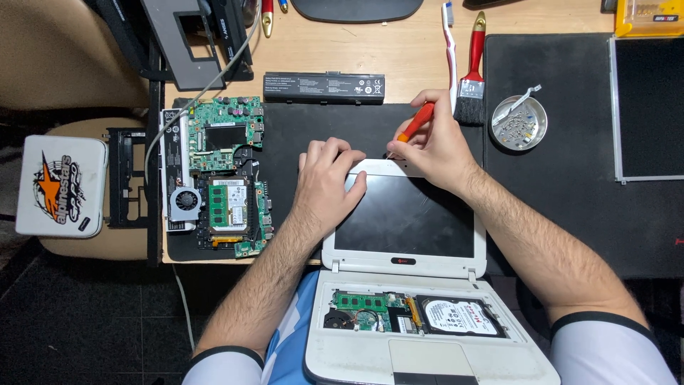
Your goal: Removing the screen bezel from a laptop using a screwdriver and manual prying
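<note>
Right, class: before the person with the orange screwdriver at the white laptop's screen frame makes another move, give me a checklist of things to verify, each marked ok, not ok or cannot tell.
1. Right hand grips the orange screwdriver: ok.
2. Screwdriver tip seated in a screw at the top edge of the white laptop lid: cannot tell, too small.
3. Left hand steadies the lid's top left corner: ok.
4. Round metal dish for screws lies close by the right hand: ok.
5. Battery pack is out and lies on the desk: ok.
6. Paintbrush lies clear of the hands: ok.
</note>
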